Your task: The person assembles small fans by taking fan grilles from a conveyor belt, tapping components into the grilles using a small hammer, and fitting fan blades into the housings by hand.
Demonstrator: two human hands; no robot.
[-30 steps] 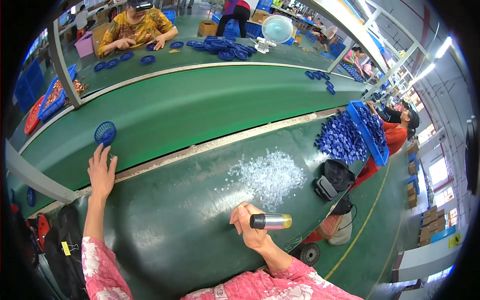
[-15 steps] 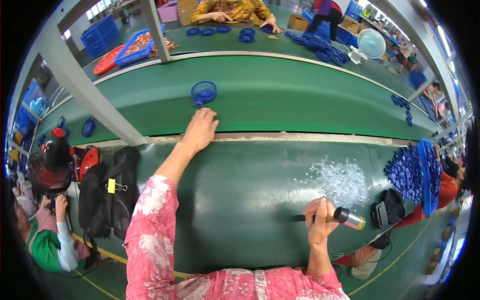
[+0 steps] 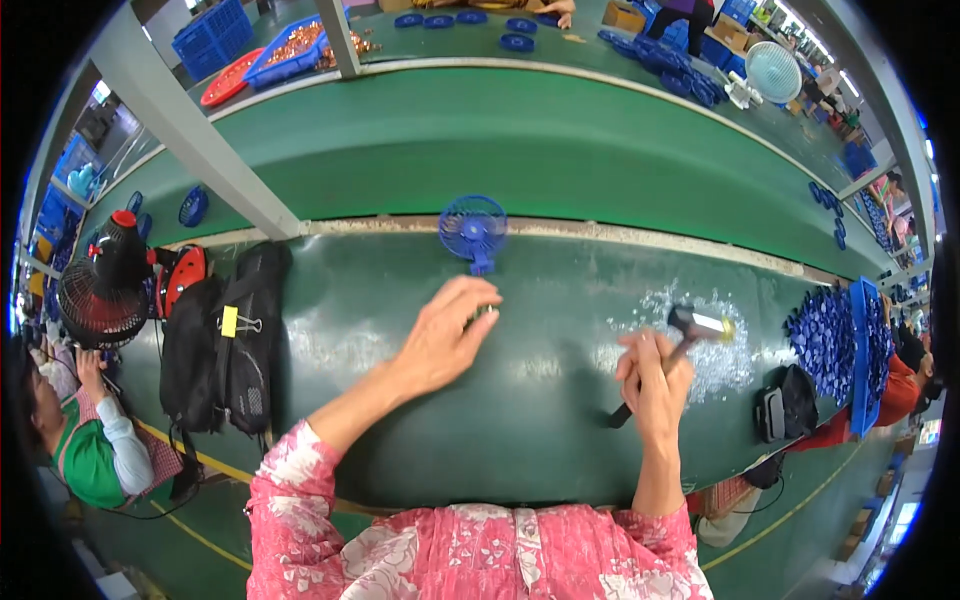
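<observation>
My right hand [image 3: 655,385] grips a mallet [image 3: 712,325] with a dark handle and a black and yellowish head, held over the right side of the green table. Beneath and behind it lies a scatter of small clear plastic pieces [image 3: 728,370]. My left hand [image 3: 445,330] is over the table's middle, its fingers curved and thumb apart, with nothing visible in it. Just beyond its fingertips sits a small blue fan part [image 3: 473,230] with a round grille and short neck. It overlaps the pale edge strip between table and conveyor belt.
The green conveyor belt [image 3: 620,150] runs across beyond the table. A black bag [image 3: 245,350] and a black-and-red fan [image 3: 105,280] stand at left. Right are a black pouch [image 3: 785,405], a pile of blue pieces [image 3: 822,335] and a blue tray [image 3: 862,360]. Co-workers sit either side.
The blue fan part has come from the belt toward me onto the table's far edge. My left hand has drawn back nearer. The mallet has turned, its head now pointing farther away.
</observation>
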